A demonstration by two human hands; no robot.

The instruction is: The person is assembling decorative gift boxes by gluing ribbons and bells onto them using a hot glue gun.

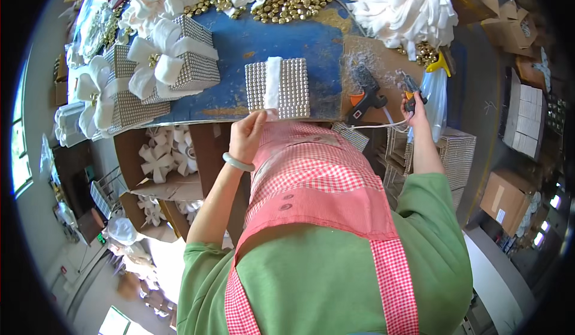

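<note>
A box covered in silvery beads lies on the blue worktable near its front edge. A white ribbon runs over the middle of its top. My left hand pinches the ribbon's near end at the table edge. To the right, my right hand is closed around a small tool with a grey head and a black and orange handle; its kind is unclear. Left of that hand, a black glue gun with an orange part rests on a cardboard sheet. A white cord runs between them.
Beaded boxes with white bows stand at the left. Gold beads and heaps of white ribbon lie at the back. A yellow-handled tool is at the right edge. Below the table are a carton of bows and beaded boxes.
</note>
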